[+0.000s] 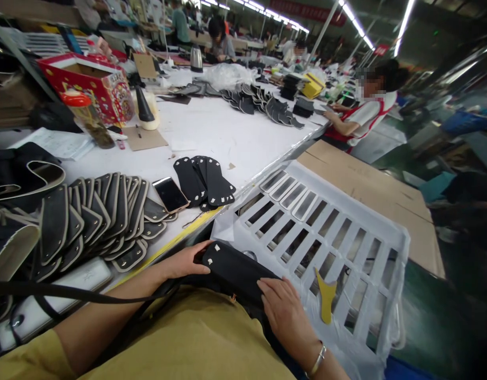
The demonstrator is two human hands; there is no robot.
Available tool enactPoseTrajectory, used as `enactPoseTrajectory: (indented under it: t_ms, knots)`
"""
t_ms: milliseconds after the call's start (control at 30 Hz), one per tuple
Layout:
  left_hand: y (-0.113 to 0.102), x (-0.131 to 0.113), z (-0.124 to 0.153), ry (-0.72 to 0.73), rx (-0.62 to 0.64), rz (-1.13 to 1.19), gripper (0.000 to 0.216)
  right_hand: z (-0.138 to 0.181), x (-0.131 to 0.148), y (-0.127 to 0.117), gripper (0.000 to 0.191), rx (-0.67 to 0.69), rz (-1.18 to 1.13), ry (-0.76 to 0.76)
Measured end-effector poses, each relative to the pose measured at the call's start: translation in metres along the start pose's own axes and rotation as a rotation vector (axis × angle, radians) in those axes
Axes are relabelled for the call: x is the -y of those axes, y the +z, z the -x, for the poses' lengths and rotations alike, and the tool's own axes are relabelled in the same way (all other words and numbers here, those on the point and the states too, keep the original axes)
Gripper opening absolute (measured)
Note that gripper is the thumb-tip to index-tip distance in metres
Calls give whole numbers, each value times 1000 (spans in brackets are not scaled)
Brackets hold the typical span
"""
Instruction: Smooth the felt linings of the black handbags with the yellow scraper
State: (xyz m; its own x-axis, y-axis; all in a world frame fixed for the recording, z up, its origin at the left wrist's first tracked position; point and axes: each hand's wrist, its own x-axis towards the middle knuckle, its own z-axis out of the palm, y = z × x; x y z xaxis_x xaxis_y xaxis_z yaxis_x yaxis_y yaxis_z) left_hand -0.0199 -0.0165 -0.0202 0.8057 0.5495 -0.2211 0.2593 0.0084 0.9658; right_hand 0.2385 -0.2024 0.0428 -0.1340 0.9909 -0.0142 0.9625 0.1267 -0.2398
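While the left hand [187, 262] grips the black panel [239, 266], the right hand [282, 305] rests atop, grip unclear. Best kept level!

Left fingers [193, 252] extended, right fingers [270, 289] gently bent.

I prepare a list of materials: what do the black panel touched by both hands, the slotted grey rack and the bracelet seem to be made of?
Black panel: probably leather or imitation leather, fairly matte; smooth, dark surface.
Slotted grey rack: likely moulded plastic, dull sheen; rounded edges, regular slots.
Bracelet: apparently polished metal; bright highlights, but which metal is unclear.
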Motion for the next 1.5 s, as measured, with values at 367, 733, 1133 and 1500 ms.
enactPoseTrajectory:
  t_ms: [367,733,1133,1500]
  knots:
    - [-9,2,-5,164,-87,-583,84,-102,41,32,64,11,-65,-14]
    - [-6,18,-1,149,-117,-477,84,-95,39,36,47,31,-35,-83]
    - [-12,20,-7,110,-39,-432,79,-82,14,28,70,87,-21,-22]
    - [-19,1,-9,150,30,-726,61,-58,-19,13,67,104,58,-81]
